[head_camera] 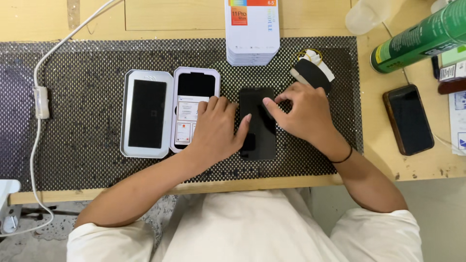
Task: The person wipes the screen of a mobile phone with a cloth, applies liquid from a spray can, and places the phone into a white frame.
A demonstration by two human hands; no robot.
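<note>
Left hand (216, 128) lies flat, fingers spread, on the dark rectangular smartphone (257, 140). Right hand (303, 116) pinches at its glass, near the open white tray (145, 114).

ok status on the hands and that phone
Left hand flat, steadying black phone. Right hand fingertips pressing its screen. Open applicator tray beside the left hand, not obstructing.

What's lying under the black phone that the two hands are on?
The black phone lies flat on a black dotted mesh mat. The left hand steadies its left edge; the right hand presses on its screen. The mat directly beneath is covered.
</note>
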